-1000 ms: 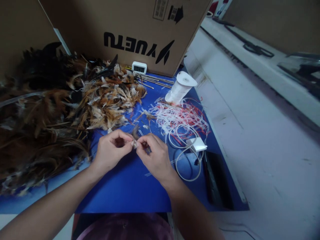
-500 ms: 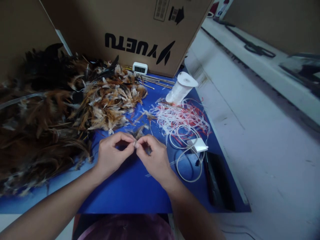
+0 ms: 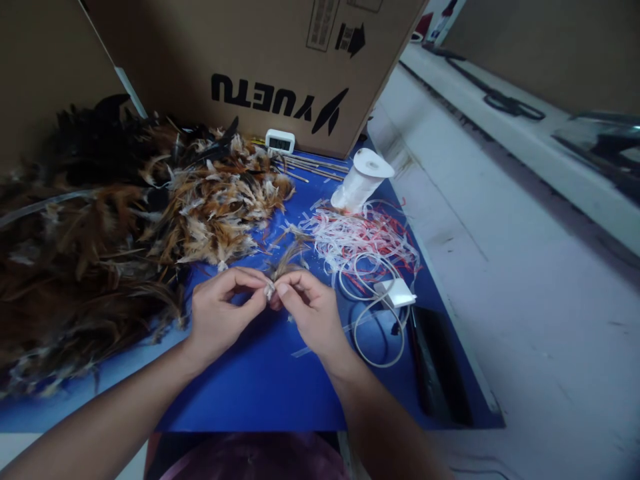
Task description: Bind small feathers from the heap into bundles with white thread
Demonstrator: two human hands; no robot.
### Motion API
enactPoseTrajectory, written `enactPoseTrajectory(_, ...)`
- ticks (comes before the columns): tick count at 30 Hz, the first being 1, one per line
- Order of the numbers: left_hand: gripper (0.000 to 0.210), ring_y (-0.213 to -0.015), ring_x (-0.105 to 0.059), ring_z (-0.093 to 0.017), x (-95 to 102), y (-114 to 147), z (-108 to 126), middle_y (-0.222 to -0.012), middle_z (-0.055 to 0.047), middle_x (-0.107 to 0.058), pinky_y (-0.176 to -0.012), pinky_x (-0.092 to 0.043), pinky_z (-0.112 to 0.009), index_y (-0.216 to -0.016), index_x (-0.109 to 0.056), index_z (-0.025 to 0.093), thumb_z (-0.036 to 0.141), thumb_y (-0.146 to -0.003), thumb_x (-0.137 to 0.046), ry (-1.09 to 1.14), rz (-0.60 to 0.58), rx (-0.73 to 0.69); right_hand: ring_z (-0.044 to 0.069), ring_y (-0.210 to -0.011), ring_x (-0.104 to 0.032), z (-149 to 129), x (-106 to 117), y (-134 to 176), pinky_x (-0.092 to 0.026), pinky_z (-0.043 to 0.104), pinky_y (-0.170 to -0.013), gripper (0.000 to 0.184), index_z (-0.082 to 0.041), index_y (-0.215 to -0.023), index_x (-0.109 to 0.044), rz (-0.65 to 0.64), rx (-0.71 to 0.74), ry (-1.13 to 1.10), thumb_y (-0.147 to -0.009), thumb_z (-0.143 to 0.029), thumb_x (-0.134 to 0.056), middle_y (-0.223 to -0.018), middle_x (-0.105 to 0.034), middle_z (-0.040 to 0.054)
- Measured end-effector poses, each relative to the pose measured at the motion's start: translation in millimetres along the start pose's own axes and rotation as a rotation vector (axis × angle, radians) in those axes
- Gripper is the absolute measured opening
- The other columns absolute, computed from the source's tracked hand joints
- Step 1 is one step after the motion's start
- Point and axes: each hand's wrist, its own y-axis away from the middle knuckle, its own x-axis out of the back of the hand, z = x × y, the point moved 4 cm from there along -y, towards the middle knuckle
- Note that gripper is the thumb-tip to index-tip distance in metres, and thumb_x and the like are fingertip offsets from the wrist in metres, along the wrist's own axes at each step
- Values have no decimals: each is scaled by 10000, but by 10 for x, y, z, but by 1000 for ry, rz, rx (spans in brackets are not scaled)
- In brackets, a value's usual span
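Note:
My left hand (image 3: 223, 313) and my right hand (image 3: 310, 310) meet over the blue tabletop, thumbs and forefingers pinched on a small bunch of feathers (image 3: 286, 263). The pale quill ends show between the fingertips, and the brown tips fan out beyond, up and to the right. Part of the bunch is hidden by the fingers. Left of my hands lies a large heap of brown, black and cream feathers (image 3: 215, 220). A few loose feathers (image 3: 300, 233) lie just past the bunch.
A tangle of white and red strips (image 3: 365, 240) lies right, with a white spool (image 3: 363, 180) behind it. Nearer are a white adapter with coiled cable (image 3: 396, 293) and a dark flat object (image 3: 443, 367). A small digital clock (image 3: 280, 141) and thin sticks (image 3: 315, 165) sit before a cardboard box (image 3: 270, 40).
My right hand's thumb and fingers have shifted their pinch slightly, turning the bunch. More of its brown feathers and pale quill ends show now. My left hand stays nearly in place.

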Motion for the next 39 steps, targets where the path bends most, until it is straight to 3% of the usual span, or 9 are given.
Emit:
enactPoseTrajectory(8, 88, -757, -691, -147, -10, -2, -10, -834, -23, -719, -670, -576, -258, -769, -657, 181, 115, -742, -709, 26, 2, -7, 112, -549, -644, 84, 5, -5, -554, 235, -560, 105, -182, -758, -619, 25, -106, -84, -744, -254, -694, -618, -671, -16)
enactPoseTrajectory(21, 132, -741, -698, -152, 17, -16, 7, -790, -16, -725, -681, -567, -283, -762, -672, 180, 75, -709, -733, -48, 44, -194, 101, -552, -645, 140, -6, -15, -527, 210, -550, 124, -171, -752, -673, -18, -177, -237, -732, -270, -745, -622, -694, -11)
enactPoseTrajectory(33, 157, -750, -697, -153, 6, -20, 10, -806, -7, -728, -696, -565, -291, -778, -679, 192, 59, -710, -727, -61, 34, -219, 102, -498, -630, 179, -30, -27, -509, 196, -496, 103, -160, -718, -662, -56, -283, -390, -739, -254, -699, -579, -679, -6)
enactPoseTrajectory(39, 173, -762, -696, -158, 10, -12, 13, -809, -8, -728, -712, -564, -301, -782, -675, 193, 45, -705, -721, -55, 31, -235, 101, -478, -616, 215, -53, -23, -504, 197, -484, 180, -156, -714, -644, -73, -357, -456, -716, -307, -741, -551, -659, -8)
